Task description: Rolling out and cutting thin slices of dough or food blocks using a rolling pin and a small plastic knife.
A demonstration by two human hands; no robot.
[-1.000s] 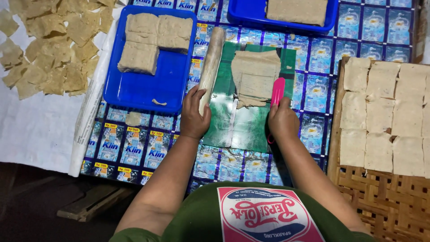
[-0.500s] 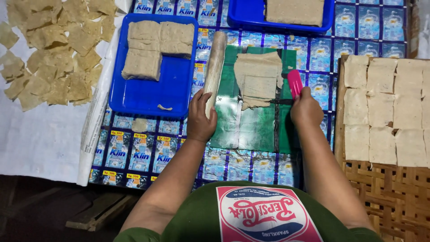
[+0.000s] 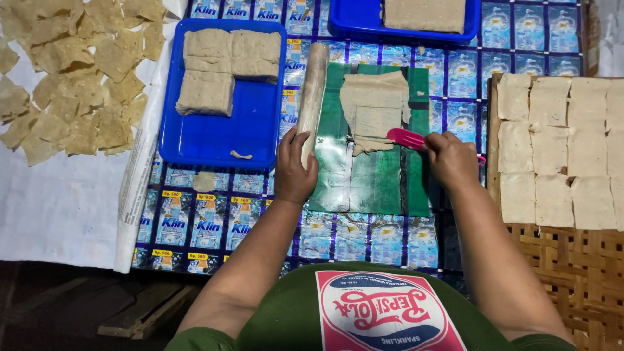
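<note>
Left hand, centre of frame: grip closed around the lower end of a long pale rolling pin, which runs up the left edge of the green mat. Pin lies flat, nearly vertical in frame.

Right hand, right of centre: grip closed on a pink-handled tool; the handle points left toward the thin dough sheet. Tool tip at the sheet's lower right edge; blade not discernible.

Dough sheet sits on the upper half of the mat, ragged along its bottom edge.

Blue tray, upper left of centre: three thick tan blocks in its top part, one small scrap near the bottom rim. Second blue tray at top edge holds one slab.

Far left: thin squares spread on white sheeting. Right edge: pale cut squares in rows on a woven tray.

Bench covered in a printed blue sachet sheet.
</note>
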